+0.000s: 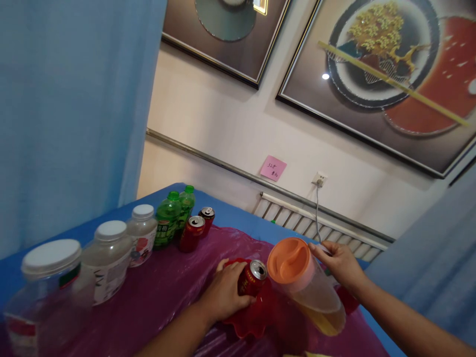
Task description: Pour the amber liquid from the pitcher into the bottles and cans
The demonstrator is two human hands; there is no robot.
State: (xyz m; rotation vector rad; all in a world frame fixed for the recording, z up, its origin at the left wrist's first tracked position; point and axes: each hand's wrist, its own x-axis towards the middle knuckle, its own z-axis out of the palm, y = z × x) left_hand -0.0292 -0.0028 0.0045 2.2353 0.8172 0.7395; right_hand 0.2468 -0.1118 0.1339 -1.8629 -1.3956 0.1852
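Observation:
My left hand (225, 293) is wrapped round a red can (251, 278) with an open top, above a red scalloped dish (256, 315). My right hand (340, 263) grips the handle of a clear pitcher (316, 295), fingers closed round it. The pitcher has an orange lid (290, 260) and some yellow liquid at its bottom; it leans with its lid toward the can. The can and the lid are close together, with a small gap visible.
Jars with white lids (109, 258), two green bottles (169, 218) and two more red cans (192, 233) stand in a row at the left. Purple plastic sheeting (178, 287) covers the blue table (230, 213). A radiator (290, 218) is behind it, and blue curtains hang at both sides.

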